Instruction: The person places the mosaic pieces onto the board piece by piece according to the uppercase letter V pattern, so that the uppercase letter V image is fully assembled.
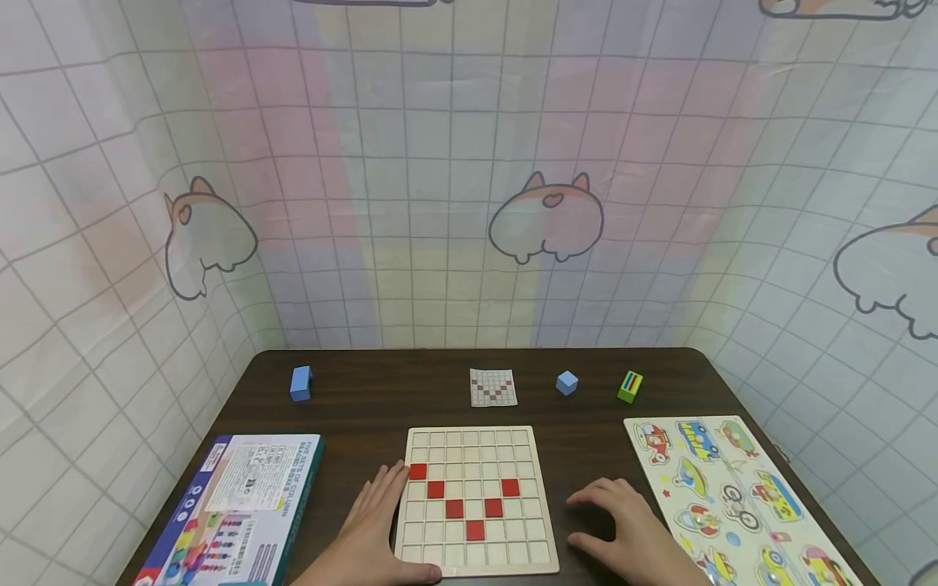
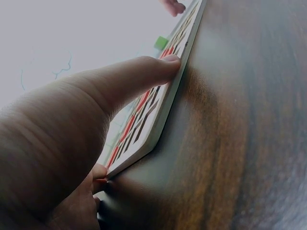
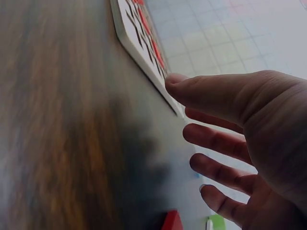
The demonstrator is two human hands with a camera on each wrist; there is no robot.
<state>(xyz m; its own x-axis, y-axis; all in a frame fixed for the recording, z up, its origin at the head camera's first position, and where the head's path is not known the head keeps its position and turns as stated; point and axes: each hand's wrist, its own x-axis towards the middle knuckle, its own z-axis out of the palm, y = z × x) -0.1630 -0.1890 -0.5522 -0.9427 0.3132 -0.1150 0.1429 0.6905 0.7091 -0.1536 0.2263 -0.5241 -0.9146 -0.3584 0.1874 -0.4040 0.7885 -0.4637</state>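
While my left hand [image 1: 374, 529] presses the board's [image 1: 476, 561] left edge, fingers straight, my right hand [image 1: 633, 533] hovers spread; a nudge could scatter the red tiles [image 1: 465, 508].

We note a pale wooden grid board [image 1: 476, 496] lying flat on the dark desk [image 1: 352, 407], low in the centre of the frame. Its square cells are mostly empty and cream-coloured. Six red square tiles [image 1: 455, 509] sit in cells, forming a V: one at the left edge, stepping down to a lowest tile in the middle, then rising to the right. The board's left edge and near left corner are touched by fingers.
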